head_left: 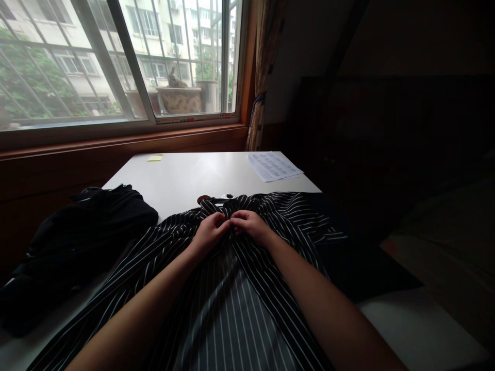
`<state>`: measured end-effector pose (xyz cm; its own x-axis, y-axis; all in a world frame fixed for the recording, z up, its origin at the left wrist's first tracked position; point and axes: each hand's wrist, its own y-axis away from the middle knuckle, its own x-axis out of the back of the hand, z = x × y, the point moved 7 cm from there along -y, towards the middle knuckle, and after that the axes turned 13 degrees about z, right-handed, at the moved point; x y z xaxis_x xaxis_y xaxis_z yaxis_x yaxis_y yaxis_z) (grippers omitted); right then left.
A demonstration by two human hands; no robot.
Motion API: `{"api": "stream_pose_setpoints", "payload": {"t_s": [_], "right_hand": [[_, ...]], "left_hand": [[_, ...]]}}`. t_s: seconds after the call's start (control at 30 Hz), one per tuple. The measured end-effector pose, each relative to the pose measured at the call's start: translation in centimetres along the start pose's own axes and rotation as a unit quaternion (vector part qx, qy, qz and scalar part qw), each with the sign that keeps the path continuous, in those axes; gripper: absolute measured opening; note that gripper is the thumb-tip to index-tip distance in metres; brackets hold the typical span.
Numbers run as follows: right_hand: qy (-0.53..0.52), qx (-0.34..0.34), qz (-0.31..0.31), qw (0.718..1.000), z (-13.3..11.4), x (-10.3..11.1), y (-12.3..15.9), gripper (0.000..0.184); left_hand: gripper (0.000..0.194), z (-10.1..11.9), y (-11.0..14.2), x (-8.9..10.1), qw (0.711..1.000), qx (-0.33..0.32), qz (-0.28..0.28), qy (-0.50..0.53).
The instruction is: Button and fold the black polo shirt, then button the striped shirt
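Observation:
A black shirt with thin white stripes (pixel 232 299) lies spread over the near half of the white table (pixel 185 178), its collar end pointing away from me. My left hand (pixel 211 233) and my right hand (pixel 250 225) meet at the shirt's front near the collar. Both have curled fingers pinching the striped cloth, their fingertips almost touching. My bare forearms lie across the shirt.
A heap of black clothes (pixel 85 226) sits at the table's left edge. A printed sheet of paper (pixel 274 166) lies at the far right corner, a yellow sticky note (pixel 154 158) at the far left. A barred window (pixel 116 62) and a curtain (pixel 265 67) stand behind.

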<state>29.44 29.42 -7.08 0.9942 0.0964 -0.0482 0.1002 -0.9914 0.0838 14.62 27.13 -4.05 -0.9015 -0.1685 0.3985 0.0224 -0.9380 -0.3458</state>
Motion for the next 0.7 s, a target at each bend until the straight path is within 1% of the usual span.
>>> {"api": "stream_pose_setpoints", "payload": {"t_s": [0.07, 0.17, 0.33, 0.4, 0.47, 0.57, 0.7], "right_hand": [[0.018, 0.013, 0.005, 1.000, -0.1, -0.1, 0.0, 0.029], [0.043, 0.032, 0.009, 0.999, -0.2, -0.3, 0.1, 0.027], [0.085, 0.078, 0.048, 0.992, -0.8, 0.0, 0.3, 0.023], [0.087, 0.086, 0.057, 0.991, -0.8, 0.1, 0.3, 0.024], [0.075, 0.080, 0.056, 0.992, -0.6, 0.2, 0.1, 0.025], [0.053, 0.056, 0.039, 0.996, -0.2, 0.3, -0.2, 0.028], [0.035, 0.026, 0.015, 0.999, 0.1, 0.3, -0.5, 0.029]], "left_hand": [[0.024, -0.2, 0.0, 0.1, 1.000, 0.004, 0.005, -0.015], [0.023, -0.5, 0.1, 0.2, 1.000, 0.015, 0.011, -0.020], [0.023, -0.7, 0.2, 0.2, 0.999, 0.027, 0.011, -0.023], [0.023, -0.8, 0.2, 0.2, 0.999, 0.030, 0.010, -0.014], [0.024, -1.0, 0.1, 0.2, 1.000, 0.029, 0.008, -0.006], [0.024, -1.1, 0.0, 0.1, 1.000, 0.024, 0.000, 0.010], [0.025, -1.2, 0.0, -0.2, 0.998, 0.030, -0.022, 0.057]]}}
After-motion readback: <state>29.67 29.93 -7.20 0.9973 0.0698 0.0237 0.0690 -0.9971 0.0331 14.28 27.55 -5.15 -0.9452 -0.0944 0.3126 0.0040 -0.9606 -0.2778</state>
